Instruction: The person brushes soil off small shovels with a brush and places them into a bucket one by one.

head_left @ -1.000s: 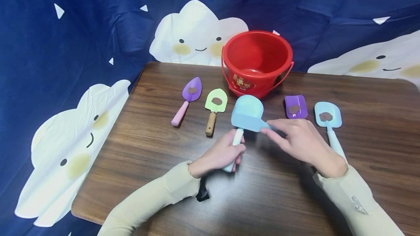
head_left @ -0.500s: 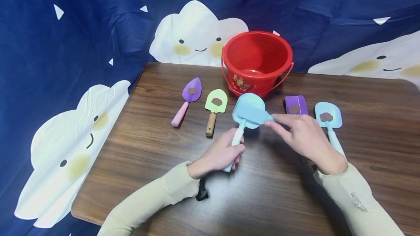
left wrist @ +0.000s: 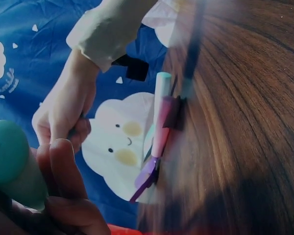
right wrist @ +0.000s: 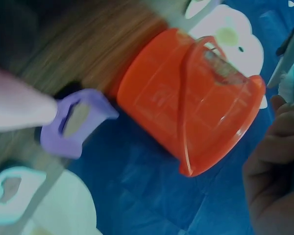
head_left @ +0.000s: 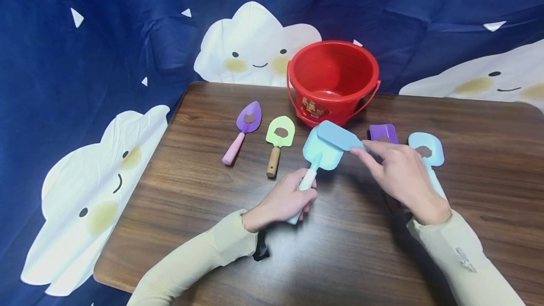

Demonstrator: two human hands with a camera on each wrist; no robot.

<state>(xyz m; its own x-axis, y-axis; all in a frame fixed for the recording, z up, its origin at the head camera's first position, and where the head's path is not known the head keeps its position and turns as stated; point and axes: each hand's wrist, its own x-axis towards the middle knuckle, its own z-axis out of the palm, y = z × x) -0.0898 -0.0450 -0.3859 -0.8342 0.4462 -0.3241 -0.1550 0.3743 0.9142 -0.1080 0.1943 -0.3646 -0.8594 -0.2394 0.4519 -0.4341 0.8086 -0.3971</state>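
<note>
My left hand [head_left: 289, 198] grips the white handle of a light blue toy shovel [head_left: 312, 148], its blade toward the bucket. My right hand [head_left: 399, 174] pinches the narrow end of a flat light blue paddle-shaped piece [head_left: 337, 135], which overlaps the upper right of the blade. In the left wrist view, the handle's teal end [left wrist: 9, 149] sticks out past the curled fingers of my left hand [left wrist: 66, 188], with my right hand [left wrist: 63, 112] beyond. In the right wrist view, my left hand [right wrist: 274, 166] shows at the right edge.
Behind the blade stands a red bucket [head_left: 314, 93]. To the left lie a purple trowel [head_left: 250, 118] and a green trowel [head_left: 286, 124], both brown-spotted. Partly behind my right hand are a purple shovel [head_left: 382, 131] and another light blue shovel [head_left: 435, 148]. The wooden table [head_left: 204, 188] meets a blue curtain.
The flat light blue piece has moved from the blade's lower part up and right across it, turning as it goes. My left hand has stayed nearly still on the shovel.
</note>
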